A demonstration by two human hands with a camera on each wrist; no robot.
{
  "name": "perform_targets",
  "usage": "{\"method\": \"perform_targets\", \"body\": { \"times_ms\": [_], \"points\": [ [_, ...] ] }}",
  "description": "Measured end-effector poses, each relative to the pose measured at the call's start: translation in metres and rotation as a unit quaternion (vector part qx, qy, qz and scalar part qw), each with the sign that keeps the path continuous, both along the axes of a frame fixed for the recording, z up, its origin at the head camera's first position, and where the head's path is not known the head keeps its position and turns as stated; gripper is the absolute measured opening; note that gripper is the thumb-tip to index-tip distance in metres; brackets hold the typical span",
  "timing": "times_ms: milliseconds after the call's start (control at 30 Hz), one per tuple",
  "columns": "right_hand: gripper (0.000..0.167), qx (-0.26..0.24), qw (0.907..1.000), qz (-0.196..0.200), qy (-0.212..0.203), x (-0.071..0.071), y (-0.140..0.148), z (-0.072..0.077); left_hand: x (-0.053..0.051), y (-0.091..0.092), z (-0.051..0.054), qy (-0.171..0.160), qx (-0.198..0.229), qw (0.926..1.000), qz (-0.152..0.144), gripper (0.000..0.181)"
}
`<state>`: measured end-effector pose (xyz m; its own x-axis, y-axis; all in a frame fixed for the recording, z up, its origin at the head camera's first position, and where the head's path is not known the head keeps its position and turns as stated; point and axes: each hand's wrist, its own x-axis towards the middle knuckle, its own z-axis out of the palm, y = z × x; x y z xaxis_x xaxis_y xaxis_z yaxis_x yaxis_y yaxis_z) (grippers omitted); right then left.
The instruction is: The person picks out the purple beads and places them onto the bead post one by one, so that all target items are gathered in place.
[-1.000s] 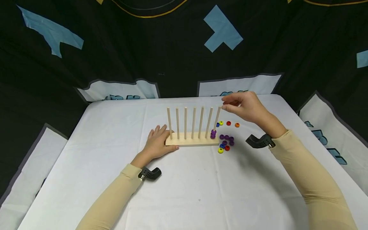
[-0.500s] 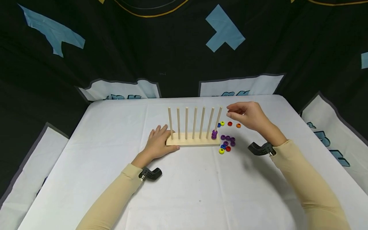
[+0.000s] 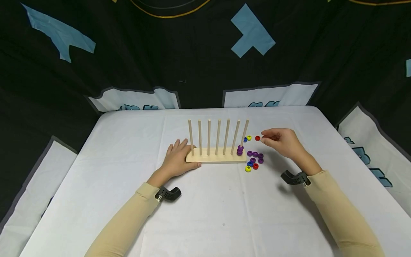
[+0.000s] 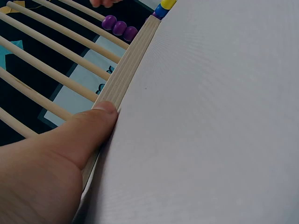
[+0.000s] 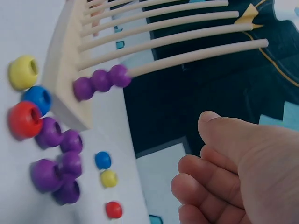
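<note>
Right hand (image 3: 282, 142): a second ago hovering by the top of the rightmost peg (image 3: 245, 132), now hanging lower and farther right, fingertips coming near the farther red bead (image 3: 258, 138). It is curling loosely and gripping nothing that shows. The orange bead, visible half a second ago, is now lying out of sight where the fingers are covering that spot. Left hand (image 3: 176, 159): keeping its place, holding the left end of the wooden peg rack (image 3: 216, 159) between thumb and forefinger, other fingers spreading on the white table (image 3: 199, 210).

Rack is sitting on the table, seven pegs rising from its base. Rightmost peg is carrying three purple beads (image 5: 101, 80), stacked down at the base; the other six are showing plain wood.

Loose beads are lying off the rack's right end: five purple ones in a cluster, a blue bead (image 3: 249, 164), a nearer red bead (image 3: 255, 166) and a yellow bead (image 3: 248, 169) on the near side; another blue and another yellow are sitting beyond, close to the farther red.

Right wrist view is showing the curled fingers from the thumb side, and the bead holes; left wrist view is showing the thumb pressing along the rack's front edge
</note>
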<state>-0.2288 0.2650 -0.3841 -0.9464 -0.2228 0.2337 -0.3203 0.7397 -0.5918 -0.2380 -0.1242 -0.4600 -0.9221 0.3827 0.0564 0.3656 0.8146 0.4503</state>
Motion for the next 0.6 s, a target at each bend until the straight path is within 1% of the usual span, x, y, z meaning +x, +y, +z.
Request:
{"method": "perform_targets", "body": {
  "times_ms": [133, 267, 600],
  "points": [
    [0.03, -0.001, 0.9999, -0.009, -0.005, 0.001, 0.005, -0.012, 0.0, 0.0, 0.0, 0.0, -0.001, 1.0, 0.001, 0.076],
    [0.032, -0.001, 0.9996, -0.019, -0.019, 0.002, 0.009, -0.02, 0.0, 0.0, 0.0, 0.0, -0.001, 1.0, 0.003, 0.076],
    [0.03, -0.005, 0.9995, -0.015, -0.027, 0.003, 0.013, -0.031, 0.0, 0.0, 0.001, -0.002, -0.006, 1.0, 0.004, 0.077]
  ]
}}
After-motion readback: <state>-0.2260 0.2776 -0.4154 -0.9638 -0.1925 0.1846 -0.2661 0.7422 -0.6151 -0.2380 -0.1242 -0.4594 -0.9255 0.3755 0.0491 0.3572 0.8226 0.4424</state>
